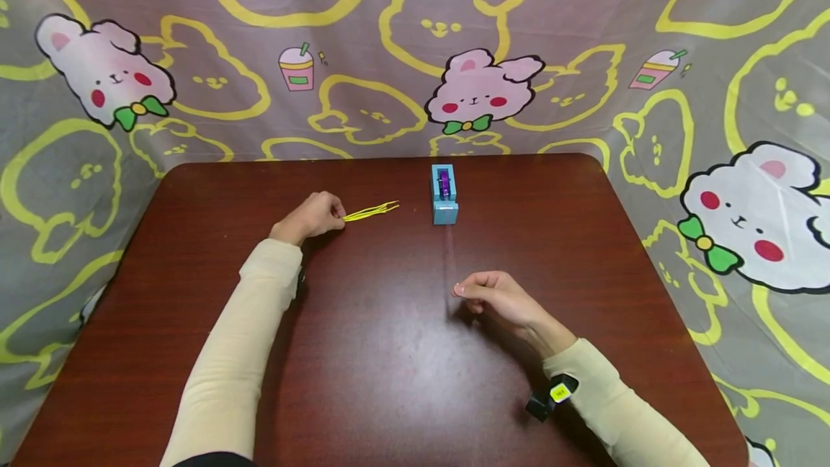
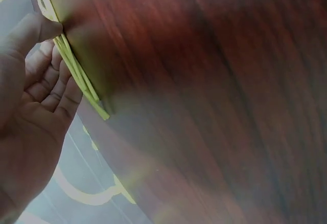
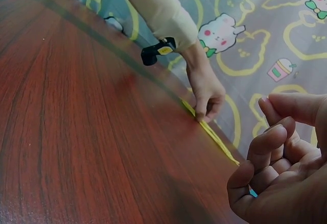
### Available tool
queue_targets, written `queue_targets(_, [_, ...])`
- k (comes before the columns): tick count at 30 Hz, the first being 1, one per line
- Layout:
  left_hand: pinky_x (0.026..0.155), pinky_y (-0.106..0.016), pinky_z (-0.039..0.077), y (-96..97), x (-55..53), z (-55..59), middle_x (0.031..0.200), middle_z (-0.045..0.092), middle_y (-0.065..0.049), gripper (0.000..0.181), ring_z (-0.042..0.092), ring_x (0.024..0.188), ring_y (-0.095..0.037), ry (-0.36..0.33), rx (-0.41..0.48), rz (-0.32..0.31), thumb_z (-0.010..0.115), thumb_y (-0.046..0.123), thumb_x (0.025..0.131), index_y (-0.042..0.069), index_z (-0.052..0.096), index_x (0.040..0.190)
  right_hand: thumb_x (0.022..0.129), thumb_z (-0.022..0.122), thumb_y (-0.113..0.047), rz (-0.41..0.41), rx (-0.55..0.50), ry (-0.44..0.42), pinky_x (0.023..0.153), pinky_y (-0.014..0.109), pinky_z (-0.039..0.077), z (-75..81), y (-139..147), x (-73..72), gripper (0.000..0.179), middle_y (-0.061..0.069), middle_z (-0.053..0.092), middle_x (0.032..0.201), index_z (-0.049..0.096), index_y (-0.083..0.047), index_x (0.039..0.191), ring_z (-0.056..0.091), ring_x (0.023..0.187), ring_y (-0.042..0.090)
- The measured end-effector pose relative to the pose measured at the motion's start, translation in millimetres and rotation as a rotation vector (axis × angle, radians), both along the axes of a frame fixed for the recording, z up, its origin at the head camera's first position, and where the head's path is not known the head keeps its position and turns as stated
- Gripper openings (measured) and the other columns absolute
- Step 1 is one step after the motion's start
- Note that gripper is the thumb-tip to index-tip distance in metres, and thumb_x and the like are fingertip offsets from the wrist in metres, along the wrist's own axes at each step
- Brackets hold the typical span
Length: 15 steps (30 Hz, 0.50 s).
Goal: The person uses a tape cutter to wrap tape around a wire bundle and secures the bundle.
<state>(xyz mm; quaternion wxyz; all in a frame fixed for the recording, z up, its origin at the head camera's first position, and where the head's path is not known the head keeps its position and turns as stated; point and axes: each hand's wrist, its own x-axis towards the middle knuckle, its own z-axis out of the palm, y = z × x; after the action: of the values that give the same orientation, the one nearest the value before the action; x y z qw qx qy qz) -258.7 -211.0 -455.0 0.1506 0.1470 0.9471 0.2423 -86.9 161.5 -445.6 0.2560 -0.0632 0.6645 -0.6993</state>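
Over wood [image 1: 363, 380], thin strands [image 1: 369, 213], translucent tape [image 1: 449, 254]

I'm looking at a small screened-off work nook; whether it sits in a home, an office or a studio, I can't tell. Printed cloth [image 1: 371, 42] rises like walls beyond the far edge of the tabletop [image 1: 363, 359] and along its left and right edges, covered in cartoon rabbits [image 1: 480, 91] and drink cups [image 1: 297, 70]. The tabletop is red-brown, wood-grained, with rounded far corners. A blue tape dispenser [image 1: 444, 215] near the far edge suits desk work; a wrist camera [image 1: 540, 405] suggests filming.
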Motion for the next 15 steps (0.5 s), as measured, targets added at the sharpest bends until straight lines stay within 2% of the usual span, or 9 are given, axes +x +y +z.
queue_targets(9, [0.073, -0.037, 0.046, 8.2, -0.3, 3.4, 0.086, 0.062, -0.007, 0.01, 0.055, 0.078, -0.022, -0.004, -0.117, -0.066, 0.071, 0.013, 0.084, 0.005, 0.066, 0.087, 0.096, 0.066, -0.009, -0.009, -0.006, 0.0, 0.064, 0.03, 0.041, -1.9, -0.6, -0.7, 0.021, 0.002, 0.054, 0.068, 0.069, 0.012, 0.096, 0.047, 0.062, 0.013])
queue_targets(15, [0.072, -0.036, 0.043, 10.0, 0.4, 4.0, 0.084, 0.059, -0.006, 0.01, 0.052, 0.078, -0.022, 0.009, -0.157, -0.096, 0.07, 0.013, 0.086, 0.005, 0.063, 0.084, 0.096, 0.066, -0.009, -0.005, -0.005, -0.003, 0.065, 0.03, 0.042, -1.2, -0.6, -0.7, 0.022, 0.003, 0.055, 0.069, 0.069, 0.013, 0.096, 0.047, 0.062, 0.013])
